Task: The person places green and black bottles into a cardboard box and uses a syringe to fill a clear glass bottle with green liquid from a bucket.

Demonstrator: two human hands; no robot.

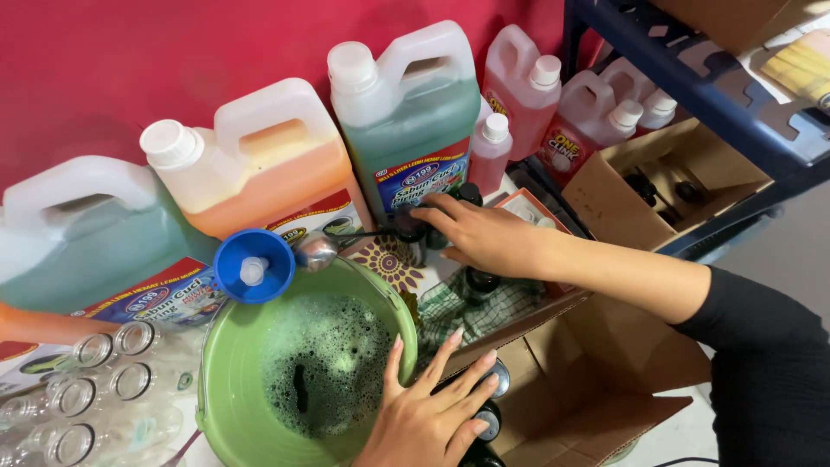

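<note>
Two bare hands are seen, no gloves, rings or watch. The right hand (pixel 484 235) is followed by a bare forearm, then a plain black long sleeve (pixel 769 363), pushed up short of the elbow. On the left hand (pixel 432 415), longish pale unpainted nails are seen; its wrist is cut off by the frame edge.

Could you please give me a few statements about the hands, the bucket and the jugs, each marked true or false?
1. The green bucket holds foamy dark green liquid. True.
2. The left hand holds the blue funnel. False: it rests at the bucket's rim, apart from the funnel.
3. The right hand touches a small dark bottle. True.
4. The orange jug has its cap off. False: a white cap is on it.
5. Clear empty bottles lie left of the bucket. True.
</note>
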